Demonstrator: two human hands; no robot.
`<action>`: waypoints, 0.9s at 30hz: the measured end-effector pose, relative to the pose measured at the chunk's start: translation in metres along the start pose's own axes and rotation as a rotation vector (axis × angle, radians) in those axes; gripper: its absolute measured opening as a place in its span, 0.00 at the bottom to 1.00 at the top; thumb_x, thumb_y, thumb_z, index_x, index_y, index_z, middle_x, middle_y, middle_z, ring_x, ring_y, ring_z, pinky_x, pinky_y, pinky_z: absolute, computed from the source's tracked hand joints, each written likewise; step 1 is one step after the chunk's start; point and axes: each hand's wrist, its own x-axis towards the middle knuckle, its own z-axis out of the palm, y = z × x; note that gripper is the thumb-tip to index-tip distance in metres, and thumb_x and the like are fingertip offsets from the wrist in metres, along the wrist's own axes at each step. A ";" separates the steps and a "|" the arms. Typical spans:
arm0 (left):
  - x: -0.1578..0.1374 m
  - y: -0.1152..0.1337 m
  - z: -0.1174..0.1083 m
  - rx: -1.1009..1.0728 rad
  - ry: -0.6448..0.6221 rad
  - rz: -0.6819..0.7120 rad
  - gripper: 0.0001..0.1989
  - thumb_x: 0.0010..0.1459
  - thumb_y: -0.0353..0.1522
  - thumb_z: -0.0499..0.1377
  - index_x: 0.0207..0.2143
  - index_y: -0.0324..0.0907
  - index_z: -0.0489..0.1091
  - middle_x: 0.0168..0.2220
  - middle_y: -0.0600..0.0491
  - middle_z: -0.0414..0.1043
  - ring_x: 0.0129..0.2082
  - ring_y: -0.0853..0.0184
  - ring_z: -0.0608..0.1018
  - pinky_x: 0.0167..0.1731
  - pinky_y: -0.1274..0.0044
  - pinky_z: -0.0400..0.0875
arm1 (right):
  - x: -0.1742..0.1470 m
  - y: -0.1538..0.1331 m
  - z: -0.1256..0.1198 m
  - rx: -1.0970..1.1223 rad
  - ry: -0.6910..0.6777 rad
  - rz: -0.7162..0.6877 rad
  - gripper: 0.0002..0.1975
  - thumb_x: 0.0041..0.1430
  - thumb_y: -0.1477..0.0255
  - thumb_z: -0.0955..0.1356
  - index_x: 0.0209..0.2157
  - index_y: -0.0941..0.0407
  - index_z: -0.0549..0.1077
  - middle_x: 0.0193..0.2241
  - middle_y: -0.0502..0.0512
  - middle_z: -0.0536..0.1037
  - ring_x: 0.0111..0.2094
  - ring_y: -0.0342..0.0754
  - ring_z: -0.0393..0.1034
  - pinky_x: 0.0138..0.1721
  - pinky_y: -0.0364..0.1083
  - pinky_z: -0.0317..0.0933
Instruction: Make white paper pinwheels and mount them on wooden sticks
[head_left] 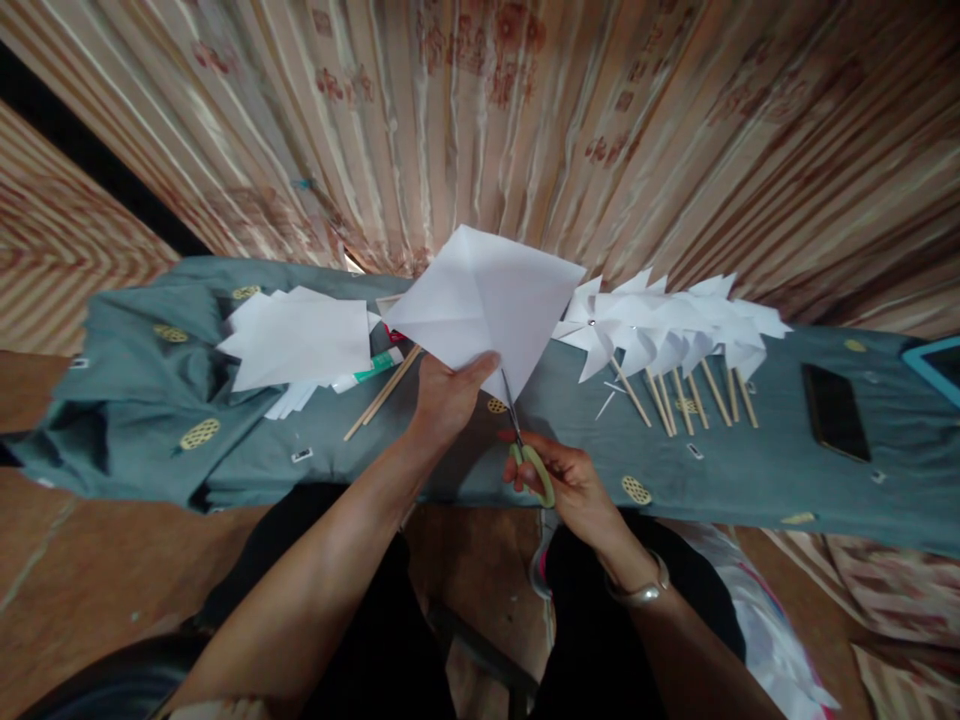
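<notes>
A square sheet of white paper (480, 290) with crossing creases is held up over the table by my left hand (450, 390), its thumb on top near the lower corner. My right hand (559, 475) grips a pair of scissors (536, 475) with yellow-green handles. The blades point away from me and meet the paper at its near corner. To the right lie several white paper pinwheels (637, 325) on wooden sticks, overlapping in a row. A pile of white paper sheets (307, 335) rests to the left.
Loose wooden sticks (382, 392) and a green-and-white tube (369, 370) lie between the pile and my left hand. A dark phone (836, 410) is at the right, with a blue-edged object (934, 365) beyond it. The narrow table has a grey-green cloth (465, 470); a patterned curtain (487, 120) hangs behind.
</notes>
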 end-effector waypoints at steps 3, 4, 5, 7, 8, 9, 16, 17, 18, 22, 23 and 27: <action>0.000 0.001 0.000 0.005 0.009 -0.005 0.13 0.40 0.33 0.70 0.31 0.43 0.76 0.35 0.49 0.81 0.38 0.55 0.80 0.46 0.64 0.74 | 0.000 0.000 0.002 0.009 0.018 0.005 0.24 0.49 0.51 0.75 0.42 0.53 0.81 0.24 0.50 0.77 0.23 0.41 0.67 0.26 0.41 0.64; 0.000 0.001 0.000 0.006 0.010 -0.012 0.13 0.40 0.33 0.70 0.31 0.44 0.76 0.35 0.49 0.81 0.38 0.55 0.80 0.46 0.63 0.75 | 0.001 0.000 0.002 0.010 0.026 0.009 0.24 0.48 0.51 0.76 0.41 0.53 0.81 0.24 0.50 0.77 0.23 0.41 0.67 0.25 0.41 0.64; 0.000 0.001 0.000 0.008 0.010 -0.020 0.13 0.40 0.33 0.71 0.31 0.44 0.76 0.35 0.49 0.81 0.39 0.54 0.80 0.46 0.63 0.75 | 0.001 0.000 0.002 0.009 0.032 0.013 0.24 0.47 0.51 0.76 0.41 0.53 0.81 0.24 0.50 0.77 0.23 0.41 0.67 0.25 0.41 0.64; -0.001 0.001 -0.001 0.011 0.010 -0.023 0.12 0.40 0.33 0.71 0.30 0.44 0.76 0.35 0.50 0.81 0.39 0.54 0.80 0.46 0.63 0.75 | 0.001 -0.001 0.003 0.009 0.043 0.019 0.24 0.46 0.51 0.76 0.40 0.53 0.81 0.24 0.50 0.77 0.22 0.41 0.67 0.25 0.41 0.64; -0.001 0.001 -0.001 0.012 0.007 -0.021 0.12 0.40 0.33 0.71 0.30 0.44 0.76 0.34 0.50 0.81 0.39 0.54 0.80 0.46 0.63 0.74 | 0.001 -0.001 0.003 0.011 0.047 0.021 0.24 0.46 0.51 0.76 0.40 0.53 0.81 0.24 0.50 0.77 0.22 0.41 0.67 0.25 0.41 0.65; -0.001 0.001 -0.001 0.011 0.005 -0.016 0.12 0.41 0.33 0.71 0.30 0.44 0.76 0.34 0.50 0.80 0.39 0.54 0.80 0.46 0.64 0.74 | 0.001 -0.001 0.003 0.014 0.049 0.023 0.24 0.46 0.52 0.77 0.40 0.53 0.81 0.23 0.50 0.77 0.22 0.41 0.68 0.25 0.41 0.65; 0.000 0.001 -0.003 0.009 -0.019 -0.029 0.11 0.44 0.35 0.69 0.31 0.41 0.76 0.34 0.49 0.80 0.36 0.58 0.80 0.43 0.67 0.74 | 0.000 -0.001 0.002 0.007 0.054 0.044 0.23 0.46 0.53 0.77 0.41 0.53 0.81 0.22 0.48 0.76 0.22 0.41 0.68 0.26 0.42 0.66; 0.001 0.002 -0.003 0.015 -0.023 -0.034 0.11 0.44 0.35 0.68 0.31 0.41 0.76 0.34 0.49 0.80 0.36 0.58 0.80 0.43 0.67 0.74 | 0.000 -0.001 0.002 0.011 0.057 0.043 0.23 0.46 0.54 0.77 0.41 0.53 0.81 0.22 0.48 0.77 0.22 0.41 0.68 0.26 0.42 0.66; 0.001 0.002 -0.004 0.020 -0.027 -0.034 0.11 0.44 0.36 0.68 0.31 0.41 0.76 0.34 0.49 0.80 0.36 0.58 0.80 0.42 0.68 0.75 | 0.000 -0.001 0.001 0.015 0.058 0.040 0.23 0.46 0.54 0.77 0.41 0.53 0.81 0.23 0.48 0.77 0.23 0.41 0.68 0.26 0.42 0.66; 0.005 0.004 -0.008 0.056 -0.016 -0.001 0.11 0.44 0.35 0.68 0.30 0.40 0.75 0.32 0.50 0.79 0.34 0.60 0.79 0.40 0.69 0.75 | -0.002 0.001 0.000 0.013 0.045 0.021 0.21 0.50 0.56 0.76 0.42 0.53 0.80 0.23 0.48 0.77 0.23 0.41 0.69 0.27 0.42 0.66; 0.005 0.004 -0.009 0.074 -0.012 0.002 0.10 0.44 0.35 0.68 0.30 0.40 0.75 0.31 0.51 0.78 0.33 0.61 0.79 0.40 0.70 0.75 | -0.002 0.001 0.000 0.006 0.041 0.019 0.21 0.50 0.56 0.76 0.43 0.53 0.80 0.23 0.49 0.77 0.23 0.41 0.69 0.27 0.42 0.67; 0.004 0.004 -0.010 0.117 -0.032 0.018 0.10 0.44 0.34 0.67 0.29 0.39 0.74 0.29 0.51 0.77 0.31 0.62 0.77 0.39 0.70 0.73 | -0.002 0.002 -0.001 -0.026 0.042 0.013 0.22 0.51 0.56 0.75 0.44 0.53 0.80 0.25 0.50 0.78 0.25 0.42 0.69 0.27 0.42 0.66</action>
